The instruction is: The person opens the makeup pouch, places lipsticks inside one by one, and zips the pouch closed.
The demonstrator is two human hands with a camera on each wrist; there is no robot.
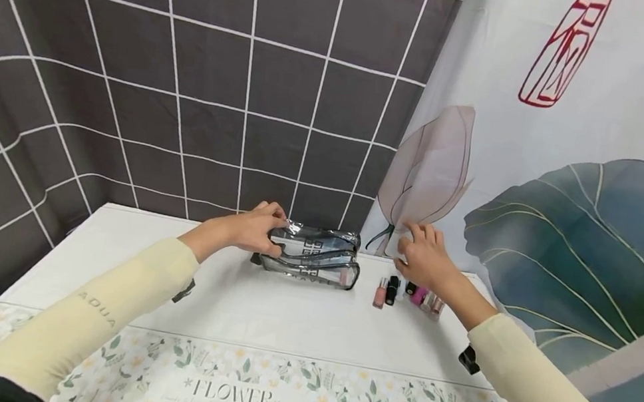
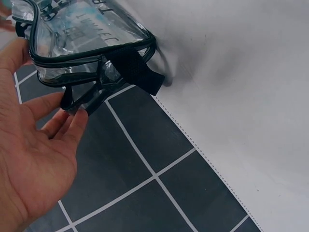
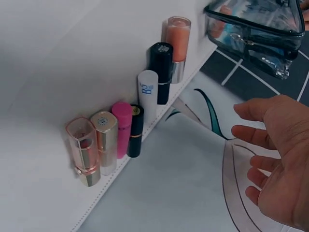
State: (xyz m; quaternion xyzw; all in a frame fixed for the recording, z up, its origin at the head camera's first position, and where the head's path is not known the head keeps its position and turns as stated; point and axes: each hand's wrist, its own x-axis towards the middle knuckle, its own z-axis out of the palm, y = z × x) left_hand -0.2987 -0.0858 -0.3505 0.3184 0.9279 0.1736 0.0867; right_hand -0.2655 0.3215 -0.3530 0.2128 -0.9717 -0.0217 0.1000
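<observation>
Seven lipsticks (image 3: pixel 148 94) sit right of a clear pouch (image 1: pixel 315 258) on the surface (image 1: pixel 283 317); I see left grip (image 1: pixel 255 230) grasping the pouch's left end, right grip (image 1: pixel 428 262) released, fingers loosely bent, near lipsticks.

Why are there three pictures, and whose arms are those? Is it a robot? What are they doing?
No robot here! These are a person's two bare hands; let's call each one a grip. The big picture comes from a camera on the person's head, looking forward and down. The two smaller ones come from cameras on the left and right wrists, so each shows one hand close up.

On the white table are a see-through bag with black edges and seven small tubes that look like lipsticks. One tube is bright pink.

The left grip holds the bag by one end. The right grip holds nothing: its fingers are spread in the air near the tubes.
</observation>
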